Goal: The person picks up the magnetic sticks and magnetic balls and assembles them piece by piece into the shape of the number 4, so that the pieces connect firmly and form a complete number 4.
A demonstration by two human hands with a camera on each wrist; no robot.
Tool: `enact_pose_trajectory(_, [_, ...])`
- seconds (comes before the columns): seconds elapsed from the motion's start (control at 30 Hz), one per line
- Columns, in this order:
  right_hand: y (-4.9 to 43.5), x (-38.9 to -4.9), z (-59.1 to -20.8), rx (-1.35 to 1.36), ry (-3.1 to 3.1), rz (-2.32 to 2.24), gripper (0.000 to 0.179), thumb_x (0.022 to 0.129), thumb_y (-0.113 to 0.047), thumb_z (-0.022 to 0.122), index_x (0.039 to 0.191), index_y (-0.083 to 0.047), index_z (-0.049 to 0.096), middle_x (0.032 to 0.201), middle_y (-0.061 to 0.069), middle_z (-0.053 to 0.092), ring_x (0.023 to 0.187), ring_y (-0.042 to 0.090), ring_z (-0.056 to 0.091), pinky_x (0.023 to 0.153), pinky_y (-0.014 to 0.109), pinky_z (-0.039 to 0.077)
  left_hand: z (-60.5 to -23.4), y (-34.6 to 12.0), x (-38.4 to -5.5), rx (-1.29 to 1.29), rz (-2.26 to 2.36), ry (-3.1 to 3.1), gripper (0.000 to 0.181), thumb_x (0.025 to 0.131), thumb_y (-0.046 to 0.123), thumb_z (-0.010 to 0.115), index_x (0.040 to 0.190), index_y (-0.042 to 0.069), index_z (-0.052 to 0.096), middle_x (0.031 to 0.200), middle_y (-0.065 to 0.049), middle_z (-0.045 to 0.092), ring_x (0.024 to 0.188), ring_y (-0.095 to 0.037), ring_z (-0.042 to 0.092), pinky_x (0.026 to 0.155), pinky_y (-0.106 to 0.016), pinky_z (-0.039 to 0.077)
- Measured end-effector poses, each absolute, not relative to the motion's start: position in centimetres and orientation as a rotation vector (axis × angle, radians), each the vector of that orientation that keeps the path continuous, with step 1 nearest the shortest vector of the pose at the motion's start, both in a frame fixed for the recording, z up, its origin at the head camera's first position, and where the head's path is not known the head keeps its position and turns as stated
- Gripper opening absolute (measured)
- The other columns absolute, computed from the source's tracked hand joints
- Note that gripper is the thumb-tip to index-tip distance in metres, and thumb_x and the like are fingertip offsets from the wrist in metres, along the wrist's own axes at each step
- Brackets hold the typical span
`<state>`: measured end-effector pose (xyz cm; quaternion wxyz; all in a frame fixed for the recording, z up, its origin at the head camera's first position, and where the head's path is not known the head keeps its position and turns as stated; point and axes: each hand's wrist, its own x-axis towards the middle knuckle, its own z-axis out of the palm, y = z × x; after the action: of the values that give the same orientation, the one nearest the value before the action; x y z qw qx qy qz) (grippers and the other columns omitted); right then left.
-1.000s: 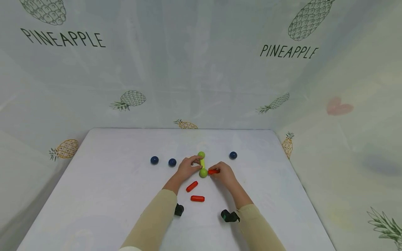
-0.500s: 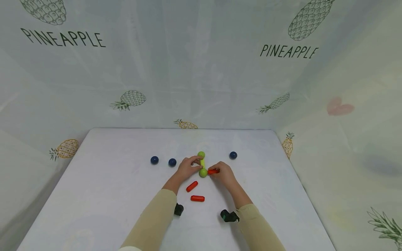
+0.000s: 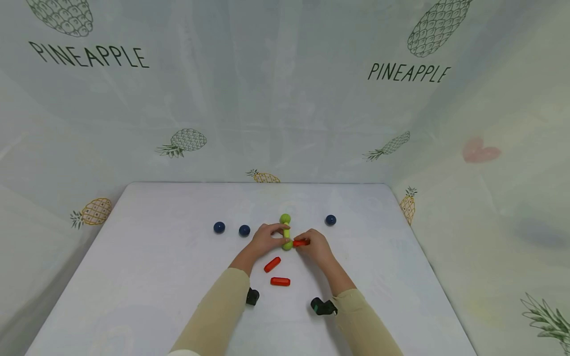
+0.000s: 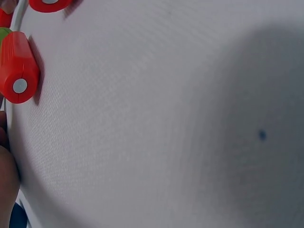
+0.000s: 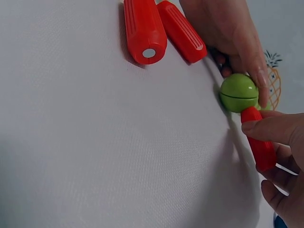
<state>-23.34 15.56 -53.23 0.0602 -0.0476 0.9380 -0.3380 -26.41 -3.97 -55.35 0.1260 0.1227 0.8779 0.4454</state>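
In the head view my left hand point(image 3: 265, 238) pinches a yellow-green rod point(image 3: 287, 232) between thumb and fingers. One green ball point(image 3: 285, 218) sits at the rod's far end. A second green ball point(image 5: 239, 93) is at its near end, partly covered by my thumb in the head view. My right hand point(image 3: 315, 245) grips a red rod point(image 5: 259, 140) between thumb and fingers. Seen from the right wrist, that red rod's tip touches the near ball. Two more red rods, one slanted point(image 3: 272, 264) and one level point(image 3: 280, 282), lie closer to me on the table.
Two dark blue balls, an outer one point(image 3: 219, 227) and an inner one point(image 3: 244, 230), rest left of my hands. Another dark blue ball point(image 3: 330, 220) lies to the right. A pineapple-print cloth point(image 3: 285, 99) hangs behind the white table point(image 3: 147, 257).
My left fingers have shifted slightly right and down along the yellow-green rod, now covering part of the near ball. My right hand has edged slightly left with its red rod.
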Motion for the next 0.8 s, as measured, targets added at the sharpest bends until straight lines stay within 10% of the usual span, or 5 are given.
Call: enact_pose_trajectory(0.8, [15.09,-23.37,-53.3,-0.167,2.853,-1.09,0.018,0.081,-0.005,0.078,0.099,-0.01,0.077,0.091,0.002,0.062,0.084,0.019,0.055,0.076,0.036,0.048,-55.2,-3.98,-26.03,0.409,1.261,2.563,0.039,0.078,0.033,0.083,0.114,0.028,0.068,0.093,0.008,0.055,0.096,-0.016,0.045,0.078,-0.034,0.041])
